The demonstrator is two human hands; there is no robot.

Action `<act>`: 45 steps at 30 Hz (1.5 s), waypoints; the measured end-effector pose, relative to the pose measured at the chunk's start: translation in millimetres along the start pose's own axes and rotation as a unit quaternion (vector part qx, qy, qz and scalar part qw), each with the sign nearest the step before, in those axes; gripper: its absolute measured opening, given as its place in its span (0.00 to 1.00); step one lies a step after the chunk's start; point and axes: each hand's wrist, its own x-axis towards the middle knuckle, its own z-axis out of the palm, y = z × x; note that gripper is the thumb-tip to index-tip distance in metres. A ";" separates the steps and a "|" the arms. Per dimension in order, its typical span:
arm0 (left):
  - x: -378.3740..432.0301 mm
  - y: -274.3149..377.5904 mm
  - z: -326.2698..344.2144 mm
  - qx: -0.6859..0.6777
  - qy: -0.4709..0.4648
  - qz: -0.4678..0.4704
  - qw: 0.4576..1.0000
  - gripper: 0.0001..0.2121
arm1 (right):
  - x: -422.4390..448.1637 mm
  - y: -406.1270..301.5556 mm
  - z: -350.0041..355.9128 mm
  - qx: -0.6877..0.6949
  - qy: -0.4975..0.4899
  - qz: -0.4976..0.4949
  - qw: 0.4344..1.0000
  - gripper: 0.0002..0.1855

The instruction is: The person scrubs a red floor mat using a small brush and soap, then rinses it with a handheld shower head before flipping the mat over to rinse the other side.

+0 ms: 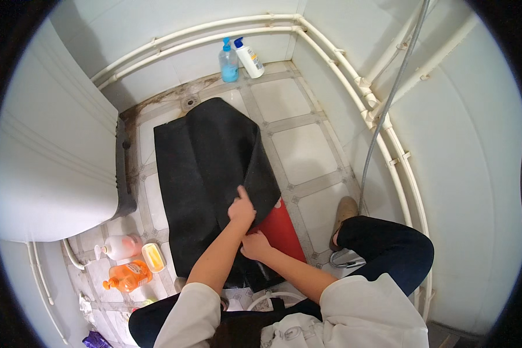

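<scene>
A floor mat (204, 161) with a black rubbery underside is spread on the tiles before me, black side up. One part of it is folded over, and a red face (282, 235) shows along the right side. My left hand (242, 211) rests on the black side near the fold, index finger extended; the other fingers are partly hidden, so any grip there is unclear. Just below it, my right hand (255, 245) is closed at the border of black and red, holding the mat, its fingertips hidden.
An orange pump bottle (132, 276), a pinkish pump bottle (122, 247) and a yellow soap in a dish (153, 257) are at left, near a white appliance (65, 143). Two bottles, one blue (229, 65) and one white (250, 60), stand by the far wall. A grey hose (389, 100) hangs at right.
</scene>
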 end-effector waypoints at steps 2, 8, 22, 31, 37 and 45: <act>19.9 -34.4 32.3 -0.042 -0.012 -0.012 0.999 0.29 | -9.2 14.2 14.6 0.246 0.110 0.014 0.963 0.20; -6.5 -75.9 66.5 -0.211 -0.034 -0.021 0.977 0.29 | -3.3 71.0 -12.7 0.875 0.140 0.298 0.356 0.30; -45.4 -57.5 26.7 -0.365 -0.095 0.161 0.912 0.17 | 39.5 110.0 -35.2 0.734 0.164 0.401 0.523 0.29; -74.8 -64.0 -55.8 -0.444 -0.235 0.211 0.838 0.12 | 78.1 132.6 -47.7 0.850 0.135 0.345 0.374 0.31; -87.7 -75.2 -75.0 -0.413 -0.239 0.237 0.847 0.21 | 106.8 130.7 -47.0 0.889 0.194 0.304 0.283 0.23; -100.0 -125.0 -42.6 -0.288 -0.272 0.090 0.914 0.18 | 76.4 50.7 -101.0 0.755 0.332 0.240 0.513 0.13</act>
